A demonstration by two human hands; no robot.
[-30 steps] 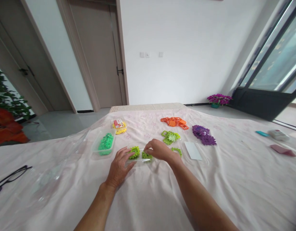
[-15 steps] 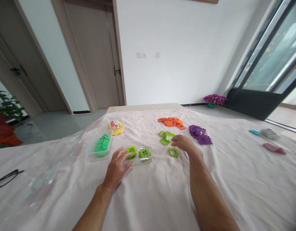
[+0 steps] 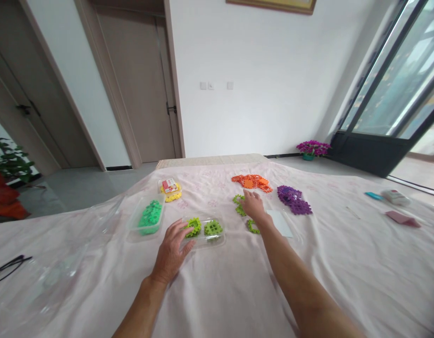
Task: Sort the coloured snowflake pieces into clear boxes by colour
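Observation:
My left hand [image 3: 172,249] grips the left end of a clear plastic container [image 3: 222,240], thumb at the near rim and fingers over the far side. Inside lie a yellow-green stack of toothed plastic building pieces [image 3: 193,227] and a darker green stack [image 3: 213,228]. My right hand [image 3: 254,205] reaches over a loose pile of light green pieces [image 3: 239,206], fingers close together and bent down. Whatever sits under its fingertips is hidden. Beneath the right wrist a square green frame piece [image 3: 252,226] shows in part.
Orange pieces [image 3: 252,183] and purple pieces [image 3: 293,200] lie beyond and to the right. A box of green pieces [image 3: 151,217] and a labelled box of yellow pieces [image 3: 171,189] stand left. A pale card [image 3: 280,223] lies beside the right forearm; glasses [image 3: 9,268] rest far left.
My right hand has moved left and slightly away, now covering more of the light green pile. The pale card has come into sight. My left hand stays at the container.

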